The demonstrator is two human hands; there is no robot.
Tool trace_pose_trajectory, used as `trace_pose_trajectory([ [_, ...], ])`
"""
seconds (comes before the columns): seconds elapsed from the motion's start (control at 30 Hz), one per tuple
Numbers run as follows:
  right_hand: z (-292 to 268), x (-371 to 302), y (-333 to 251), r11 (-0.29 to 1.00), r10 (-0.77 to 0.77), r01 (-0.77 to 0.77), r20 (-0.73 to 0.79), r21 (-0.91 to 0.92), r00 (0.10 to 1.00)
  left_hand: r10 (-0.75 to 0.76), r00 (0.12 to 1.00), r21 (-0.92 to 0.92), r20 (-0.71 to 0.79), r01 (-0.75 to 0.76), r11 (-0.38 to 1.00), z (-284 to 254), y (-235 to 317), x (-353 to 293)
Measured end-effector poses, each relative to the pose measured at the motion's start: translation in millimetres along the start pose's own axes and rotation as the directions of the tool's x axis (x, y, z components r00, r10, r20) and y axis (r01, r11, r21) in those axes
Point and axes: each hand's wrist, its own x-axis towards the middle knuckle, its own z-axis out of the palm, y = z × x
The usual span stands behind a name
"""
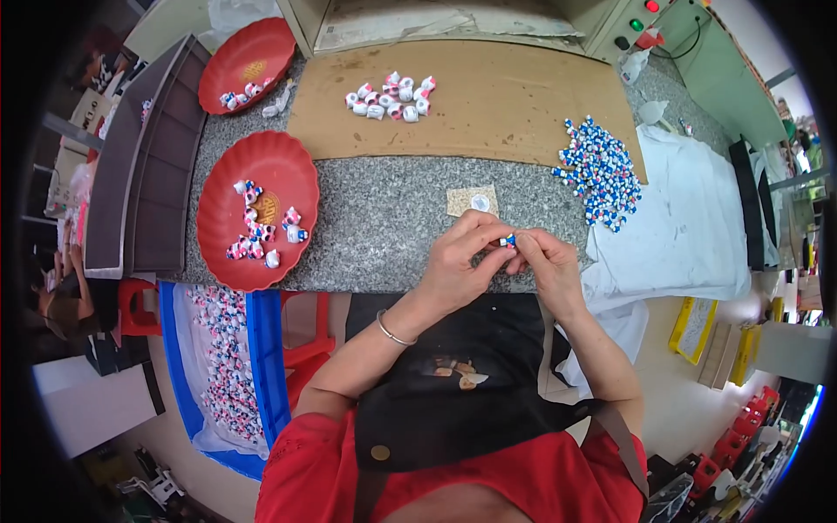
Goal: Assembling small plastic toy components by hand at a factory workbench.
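Observation:
Over the near edge of the grey speckled counter [384, 227], my left hand [466, 257] and my right hand [549, 266] meet fingertip to fingertip. Between them they pinch a small blue, white and yellow figurine piece [508, 241], mostly covered by the fingers. Just beyond my left fingers lies a small beige square pad [462, 201] with a round white spot on it. To the right is a heap of small blue-and-white pieces [602, 174]. Farther off, several white-and-pink figurine heads [392, 98] sit on a sheet of cardboard [497, 105].
Left of my hands, a red scalloped dish [214, 209] holds several figurines; another red dish [209, 78] stands behind it. A grey bin [157, 174] is at far left. Below, a blue crate [270, 375] contains many figurines. White cloth [680, 227] covers the counter's right side.

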Motion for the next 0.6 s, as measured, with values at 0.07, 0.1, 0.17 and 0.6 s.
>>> trace_pose_trajectory([
  [0.07, 0, -1, -2, 0.982, -0.016, 0.016, -0.001, -0.187, 1.000, -0.007, 1.000, -0.024, 0.015, 0.007, 1.000, 0, -3, 0],
  [0.1, -1, -1, -2, 0.982, -0.017, 0.017, -0.002, -0.187, 1.000, -0.012, 1.000, -0.049, 0.029, 0.013, 0.999, 0, -5, 1],
  [0.17, -6, 0, 1, 0.945, -0.084, 0.047, -0.100, -0.323, 0.991, -0.062, 0.998, -0.113, 0.016, 0.063, 0.992, -1, -7, 1],
  [0.6, -11, 21, -13, 0.997, 0.037, -0.029, 0.110, -0.070, 0.993, 0.297, 0.955, 0.246, -0.001, -0.287, 0.926, -7, -13, 14],
])
